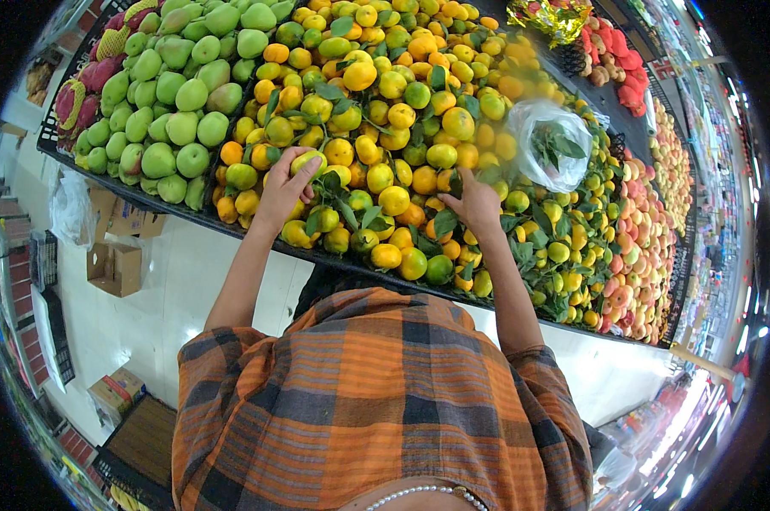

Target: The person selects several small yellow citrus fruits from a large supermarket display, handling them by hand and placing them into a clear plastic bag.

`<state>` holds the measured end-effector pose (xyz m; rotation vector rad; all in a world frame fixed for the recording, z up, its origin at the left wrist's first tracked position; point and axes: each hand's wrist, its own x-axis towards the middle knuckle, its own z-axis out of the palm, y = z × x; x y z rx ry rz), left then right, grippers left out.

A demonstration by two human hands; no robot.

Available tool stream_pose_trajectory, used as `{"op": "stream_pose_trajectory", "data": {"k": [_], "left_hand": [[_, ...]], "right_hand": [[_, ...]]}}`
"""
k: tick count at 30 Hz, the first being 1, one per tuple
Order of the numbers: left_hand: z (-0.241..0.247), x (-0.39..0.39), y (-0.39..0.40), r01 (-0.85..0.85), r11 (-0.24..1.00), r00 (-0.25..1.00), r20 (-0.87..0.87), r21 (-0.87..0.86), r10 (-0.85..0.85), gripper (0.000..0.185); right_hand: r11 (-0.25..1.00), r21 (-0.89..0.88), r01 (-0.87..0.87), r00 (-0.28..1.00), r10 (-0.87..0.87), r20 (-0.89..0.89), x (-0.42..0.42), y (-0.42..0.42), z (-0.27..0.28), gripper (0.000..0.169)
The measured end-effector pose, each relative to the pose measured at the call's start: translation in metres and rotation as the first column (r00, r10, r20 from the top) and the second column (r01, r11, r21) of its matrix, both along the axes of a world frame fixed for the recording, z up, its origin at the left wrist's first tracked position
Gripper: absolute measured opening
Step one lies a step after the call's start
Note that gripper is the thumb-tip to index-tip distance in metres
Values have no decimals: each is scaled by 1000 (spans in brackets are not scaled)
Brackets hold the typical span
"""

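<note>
My left hand (284,191) is closed around a yellow-green mandarin (309,163), its thumb across the fruit's near side. It is low over the left part of a broad heap of mandarins (394,200), many with leaves still attached. My right hand (476,203) reaches into the same heap further right. Its thumb and index finger are apart, with a dark leaf (454,184) between them and no fruit visibly held. The other fingers are partly hidden. Beyond the right hand, a clear plastic bag (551,145) rests on the heap, with green leaves showing inside its mouth.
Green pears (182,128) fill the section to the left, with dragon fruit (97,75) past them. Apples (629,249) lie at the right. The black display edge (231,231) runs in front of my body. Cardboard boxes (113,268) stand on the floor at left.
</note>
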<state>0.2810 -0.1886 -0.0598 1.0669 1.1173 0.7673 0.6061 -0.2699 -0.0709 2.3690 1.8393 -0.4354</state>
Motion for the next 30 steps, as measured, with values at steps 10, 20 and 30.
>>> {"op": "stream_pose_trajectory", "data": {"k": [10,20,30], "left_hand": [[5,10,3,20,999,999,-48,-36,-21,40],[3,17,5,18,999,995,-96,-36,-21,41],[-1,6,6,-24,996,995,98,-91,33,37]], "right_hand": [[862,-64,502,346,-268,-899,23,-23,35,45],[497,372,784,537,-241,-808,143,-11,79,57],[879,270,394,912,-411,6,172,15,27,60]]}}
